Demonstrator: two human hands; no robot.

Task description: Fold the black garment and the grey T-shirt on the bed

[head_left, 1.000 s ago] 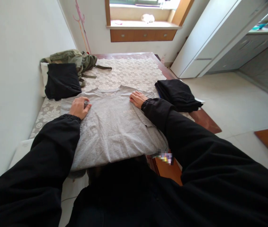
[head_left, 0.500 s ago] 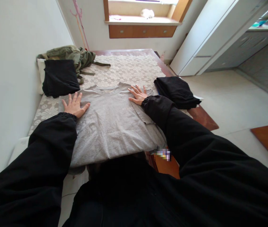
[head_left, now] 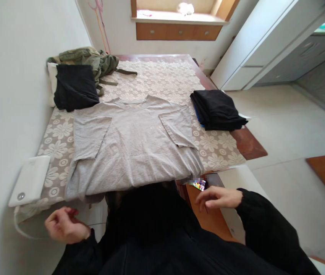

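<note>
- Grey T-shirt (head_left: 133,149): lay face up on the tabletop (head_left: 248,143), collar toward the far end, both short sleeves folded inward over the chest, and the hem hanging slightly over the near edge. Neither hand touched it.
- Left hand (head_left: 63,225): was below the near left corner of the tabletop and clear of the shirt; its grip was loosely curled, fingers bent toward the palm, with nothing in it.
- Right hand (head_left: 218,198): hung below the near right edge of the tabletop, just beside a small colourful item (head_left: 199,185) under the shirt's hem; its grip was relaxed and half spread, fingers pointing left, and empty.
- Lace cloth (head_left: 162,82): white with a flower pattern, it covered most of the tabletop under the shirt.
- Black folded garment (head_left: 75,91): lay at the far left by the wall, just beyond the shirt's left shoulder.
- Olive-green garment (head_left: 89,59): was bunched behind and beside that black one, straps trailing to the right.
- Black folded stack (head_left: 216,109): sat at the right edge of the tabletop, near the shirt's right sleeve but apart from it.
- White flat device (head_left: 30,180): sat at the near left corner, beside the shirt's lower left edge, with a cord looping beneath it.
</note>
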